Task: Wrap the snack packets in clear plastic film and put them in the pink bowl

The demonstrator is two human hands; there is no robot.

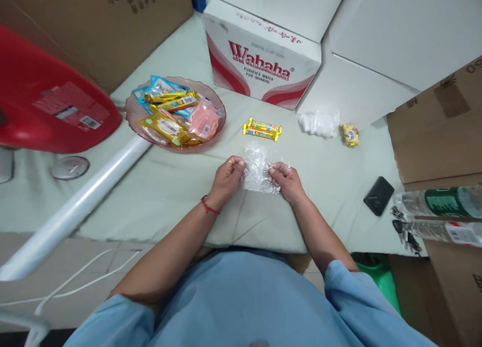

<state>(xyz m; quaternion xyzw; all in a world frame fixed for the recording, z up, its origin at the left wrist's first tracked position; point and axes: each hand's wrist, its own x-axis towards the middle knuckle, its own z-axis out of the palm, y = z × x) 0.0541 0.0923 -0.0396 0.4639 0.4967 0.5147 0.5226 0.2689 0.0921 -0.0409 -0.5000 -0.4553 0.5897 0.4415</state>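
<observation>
A crinkled piece of clear plastic film (259, 174) is stretched between my two hands, just above the cloth-covered table. My left hand (229, 175), with a red cord bracelet at the wrist, pinches its left edge. On the opposite edge, my right hand (286, 180) grips the film between thumb and fingers. Beyond the film lie two yellow wrapped snack sticks (262, 130), side by side. To their right rest a bunched white plastic bundle (319, 124) and a small yellow snack packet (350, 135).
A pink glass bowl (130, 117) of packaged snacks stands left, beside a long roll of plastic film (83, 201) and a red container (48, 96). A Wahaha carton (259, 61) stands behind. At right are a black phone-like object (378, 196), keys (406, 231) and bottles (448, 202).
</observation>
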